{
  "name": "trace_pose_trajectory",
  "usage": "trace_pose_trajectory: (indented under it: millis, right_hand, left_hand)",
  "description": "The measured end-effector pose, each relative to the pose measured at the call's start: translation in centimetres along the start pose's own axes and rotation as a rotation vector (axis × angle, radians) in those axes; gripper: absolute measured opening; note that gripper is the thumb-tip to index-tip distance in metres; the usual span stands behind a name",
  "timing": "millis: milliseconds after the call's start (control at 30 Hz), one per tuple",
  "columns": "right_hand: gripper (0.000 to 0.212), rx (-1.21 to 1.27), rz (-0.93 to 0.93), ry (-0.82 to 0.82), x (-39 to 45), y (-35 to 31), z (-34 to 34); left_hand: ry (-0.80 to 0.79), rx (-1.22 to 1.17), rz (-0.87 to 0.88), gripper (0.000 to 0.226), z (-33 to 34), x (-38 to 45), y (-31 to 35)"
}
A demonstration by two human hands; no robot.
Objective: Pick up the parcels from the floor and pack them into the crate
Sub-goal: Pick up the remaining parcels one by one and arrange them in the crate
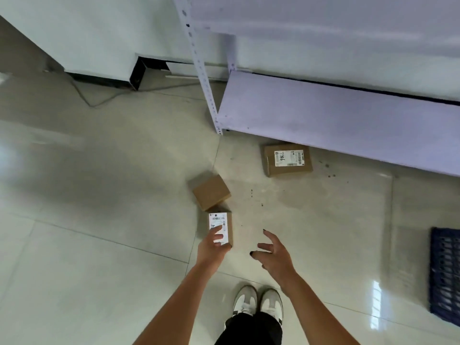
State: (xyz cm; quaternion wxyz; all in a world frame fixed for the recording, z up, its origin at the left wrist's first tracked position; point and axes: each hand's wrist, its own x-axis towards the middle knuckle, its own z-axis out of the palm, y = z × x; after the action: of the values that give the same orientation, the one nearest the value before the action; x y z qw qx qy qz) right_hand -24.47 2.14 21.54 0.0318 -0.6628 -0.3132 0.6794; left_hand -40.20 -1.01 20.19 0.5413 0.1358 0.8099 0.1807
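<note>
Left hand [211, 247]: fingers and thumb curled round a small labelled parcel [222, 229], gripping it at its near end with the white barcode label facing up; two fingers lie across the label. Whether the parcel is clear of the floor [99, 220] cannot be told from this view.

Right hand [272, 255]: holds nothing, with fingers spread and loosely bent (dark-painted nails visible), just beside the held parcel but apart from it.

Beyond the left hand, a plain brown parcel [211, 192] lies on the floor, its near corner touching or nearly touching the far end of the held parcel. Farther off and to the right, a larger flat parcel [288, 159] with a white label sits on the floor at the front edge of the low shelf [336, 120] of a pale metal rack.

Dark blue crate [445, 275]: on the floor at the right edge of view, well apart from both hands, only partly visible.

Below the hands, two white shoes [257, 301] stand side by side on the tiles.
</note>
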Motion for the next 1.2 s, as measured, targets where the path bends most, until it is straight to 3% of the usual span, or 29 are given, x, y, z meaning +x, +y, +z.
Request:
trace_pose_trajectory:
  millis: [300, 467, 600, 767, 1000, 1200]
  right_hand:
    - [0.07, -0.151, 0.006, -0.044, 17.9, 7.8, 6.7]
    - [0.083, -0.179, 0.029, -0.063, 24.4, 10.6, 9.3]
    - [0.077, -0.206, 0.02, -0.094, 26.5, 10.9, 10.2]
    - [0.078, -0.172, 0.0, -0.067, 23.1, 9.5, 8.2]
    - [0.095, -0.123, 0.026, -0.02, 10.4, 4.8, 2.3]
    - [0.079, -0.09, 0.056, 0.083, -0.4, 0.1, -2.8]
  left_hand:
    - [0.094, 0.014, -0.029, 0.065, 2.2, 17.5, -11.6]
    - [0.082, 0.04, -0.052, 0.074, 3.2, 22.7, -13.4]
    - [0.036, -0.093, -0.072, 0.066, 4.6, 23.9, -13.8]
    - [0.019, -0.114, -0.049, 0.066, 4.8, 20.3, -12.2]
    - [-0.075, -0.085, -0.054, 0.065, 4.3, 7.9, -5.1]
    - [-0.104, 0.106, 0.076, 0.072, 3.7, -2.0, 1.1]
